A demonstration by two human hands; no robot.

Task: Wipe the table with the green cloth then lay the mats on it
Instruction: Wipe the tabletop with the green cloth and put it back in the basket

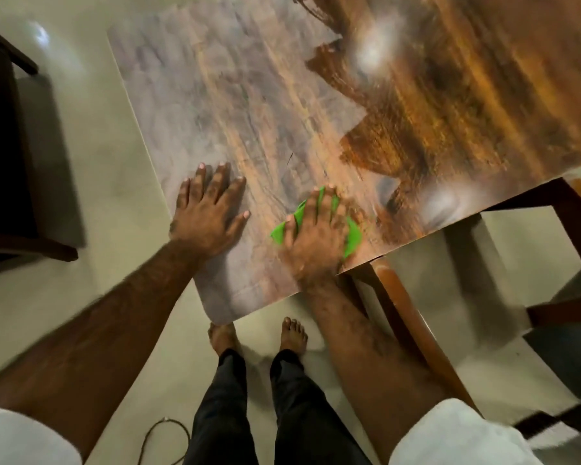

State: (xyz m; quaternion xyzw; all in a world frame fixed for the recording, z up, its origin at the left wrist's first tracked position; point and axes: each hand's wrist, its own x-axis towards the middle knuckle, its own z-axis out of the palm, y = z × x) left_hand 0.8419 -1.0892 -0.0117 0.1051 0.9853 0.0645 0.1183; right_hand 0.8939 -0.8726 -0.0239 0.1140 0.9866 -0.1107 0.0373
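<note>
Left hand (208,214): laid flat on the worktop (249,95) near its near edge, palm down, fingers straight and spread, holding nothing.

Right hand (316,236): palm down on the green cloth (353,238), pressing it against the worktop. The fingers appeared straight and splayed over the fabric rather than curled round it, though blur softened their outline.

Green cloth: bunched under the right hand, showing at the fingertips and on either side of the palm. It lay close to the near edge, just to the right of the left hand and not touching it.

Worktop: glossy, wood-grain pattern. The left part carried a dull greyish film. The right and far parts were a darker, shinier brown, with a ragged border between the two. Two pale light reflections sat on the brown area.

Below the near edge: two bare feet (292,333) and dark trousers (302,414) on a pale floor (98,146). White sleeves (457,437) showed at the lower corners, and a thin cable (163,431) lay looped on the floor.

Surroundings: a dark chair (0,162) stood at the left, apart from the worktop. A brown wooden frame (406,313) ran beneath the right side.
</note>
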